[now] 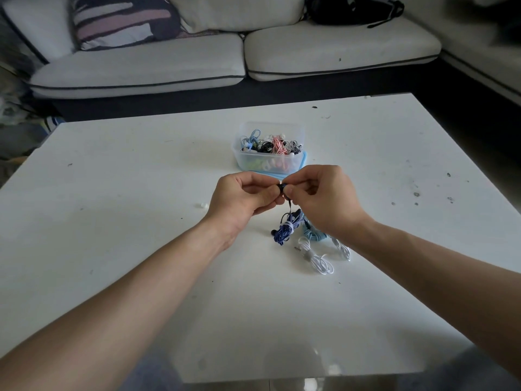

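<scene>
Left fingers (269, 199) and right fingers (292, 192) pinch a round dark earbud (282, 188); coiled blue cord (285, 232) at 6 o'clock; glossy bench (135, 193) open at 9

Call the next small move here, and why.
Probably: the left hand lets go and fetches the small white piece on the table, while the right hand holds on. Both hands pinch the dark earbud, and that piece, perhaps an ear tip, lies loose just left of them.
</scene>
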{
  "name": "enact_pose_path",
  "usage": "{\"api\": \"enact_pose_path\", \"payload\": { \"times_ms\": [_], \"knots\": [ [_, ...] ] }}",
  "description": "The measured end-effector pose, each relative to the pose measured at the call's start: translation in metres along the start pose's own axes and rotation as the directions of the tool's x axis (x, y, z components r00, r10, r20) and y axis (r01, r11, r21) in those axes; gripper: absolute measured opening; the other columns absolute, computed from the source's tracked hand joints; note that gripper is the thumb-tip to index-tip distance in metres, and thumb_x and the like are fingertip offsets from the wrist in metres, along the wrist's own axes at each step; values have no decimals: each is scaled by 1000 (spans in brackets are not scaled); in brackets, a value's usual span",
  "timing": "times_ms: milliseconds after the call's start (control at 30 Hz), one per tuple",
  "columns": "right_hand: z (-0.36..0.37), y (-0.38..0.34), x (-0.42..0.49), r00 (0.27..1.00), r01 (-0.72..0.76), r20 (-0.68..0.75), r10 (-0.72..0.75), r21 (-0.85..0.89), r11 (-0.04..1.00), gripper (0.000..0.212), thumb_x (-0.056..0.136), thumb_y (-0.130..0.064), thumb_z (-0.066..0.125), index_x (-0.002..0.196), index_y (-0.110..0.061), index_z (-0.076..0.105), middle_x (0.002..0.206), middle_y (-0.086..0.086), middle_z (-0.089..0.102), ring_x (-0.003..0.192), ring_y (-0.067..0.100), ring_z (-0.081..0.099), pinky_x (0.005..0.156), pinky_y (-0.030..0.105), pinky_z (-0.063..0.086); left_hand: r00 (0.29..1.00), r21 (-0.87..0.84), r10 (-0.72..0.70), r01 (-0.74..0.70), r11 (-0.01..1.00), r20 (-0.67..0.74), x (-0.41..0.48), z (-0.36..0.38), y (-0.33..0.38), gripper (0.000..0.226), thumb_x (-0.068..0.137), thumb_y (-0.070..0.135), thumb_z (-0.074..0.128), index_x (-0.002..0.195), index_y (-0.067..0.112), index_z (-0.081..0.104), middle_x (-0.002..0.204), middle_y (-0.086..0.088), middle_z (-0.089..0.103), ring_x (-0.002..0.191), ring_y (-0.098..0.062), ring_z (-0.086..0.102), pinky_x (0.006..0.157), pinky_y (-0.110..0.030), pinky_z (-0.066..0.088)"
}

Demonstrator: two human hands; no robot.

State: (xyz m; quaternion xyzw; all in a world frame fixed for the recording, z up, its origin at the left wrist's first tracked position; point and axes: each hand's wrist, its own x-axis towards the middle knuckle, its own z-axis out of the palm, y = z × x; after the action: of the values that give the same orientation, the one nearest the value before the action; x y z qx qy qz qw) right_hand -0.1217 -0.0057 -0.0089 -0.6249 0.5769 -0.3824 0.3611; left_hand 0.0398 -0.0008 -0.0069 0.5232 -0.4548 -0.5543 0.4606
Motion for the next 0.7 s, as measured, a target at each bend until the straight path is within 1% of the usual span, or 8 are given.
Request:
{"api": "enact_pose_path", "payload": {
  "times_ms": [133, 300, 367, 433, 500, 533, 600, 700],
  "knots": [
    [2, 0, -2, 999, 10, -38, -11, -27, 1000, 10, 87, -13, 71, 85, -23, 73, 66, -8, 70, 59, 4, 62, 58, 12, 48, 1000, 11, 13, -13, 1000, -8, 0, 2, -2, 9, 83, -2, 71, 86, 7, 70, 74, -11, 74, 71, -20, 72, 72, -27, 58],
    [0, -1, -4, 997, 76, -10, -76, -46, 996, 11, 87, -9, 71, 86, -19, 74, 67, -8, 70, 61, 4, 62, 58, 10, 46, 1000, 22, -15, 15, 1000, 11, 1, -1, -1, 8, 84, 0, 70, 87, 7, 71, 73, -12, 74, 71, -20, 72, 71, -26, 57],
    [-4, -2, -1, 994, 106, 42, -104, -37, 994, 16, 87, -7, 71, 84, -23, 73, 70, -6, 72, 63, 6, 65, 63, 14, 49, 997, -24, -60, 62, 998, 44, 1, -4, -1, 8, 84, 0, 69, 87, 7, 71, 72, -10, 73, 70, -18, 71, 70, -24, 57],
    [-8, -2, 2, 989, 101, 109, -101, 4, 995, 22, 87, -5, 71, 81, -26, 72, 72, -3, 74, 69, 14, 69, 70, 26, 57, 993, -54, -85, 90, 995, 79, 2, -7, -1, 7, 82, 1, 69, 87, 7, 70, 72, -9, 73, 68, -16, 71, 67, -22, 56],
    [-11, -1, 4, 982, 75, 169, -86, 70, 995, 24, 88, -2, 70, 82, -25, 73, 74, 1, 75, 71, 21, 69, 77, 36, 58, 992, -28, -73, 76, 997, 105, 3, -9, 0, 11, 75, 7, 73, 85, 7, 68, 72, -9, 73, 67, -16, 71, 67, -22, 56],
    [-12, 0, 4, 977, 54, 197, -77, 120, 991, 23, 89, 1, 68, 85, -22, 74, 74, 4, 75, 69, 20, 67, 77, 37, 58, 992, -4, -56, 57, 998, 114, 3, -9, 1, 15, 71, 12, 74, 84, 8, 67, 72, -9, 72, 66, -17, 70, 67, -22, 56],
    [-13, 0, 5, 964, 0, 257, -60, 226, 974, 20, 90, 4, 66, 89, -13, 76, 75, 8, 73, 70, 18, 65, 74, 33, 57, 992, 37, -23, 19, 999, 123, 4, -11, 3, 18, 66, 16, 75, 81, 10, 67, 72, -9, 71, 65, -18, 69, 68, -24, 56],
    [-16, 1, 7, 943, -63, 329, -48, 318, 946, 18, 91, 6, 64, 90, -8, 75, 74, 9, 72, 71, 18, 63, 71, 25, 55, 991, 42, -7, 2, 999, 136, 5, -12, 4, 16, 65, 15, 76, 79, 10, 69, 73, -11, 72, 64, -19, 69, 67, -24, 56]
  ]
}}
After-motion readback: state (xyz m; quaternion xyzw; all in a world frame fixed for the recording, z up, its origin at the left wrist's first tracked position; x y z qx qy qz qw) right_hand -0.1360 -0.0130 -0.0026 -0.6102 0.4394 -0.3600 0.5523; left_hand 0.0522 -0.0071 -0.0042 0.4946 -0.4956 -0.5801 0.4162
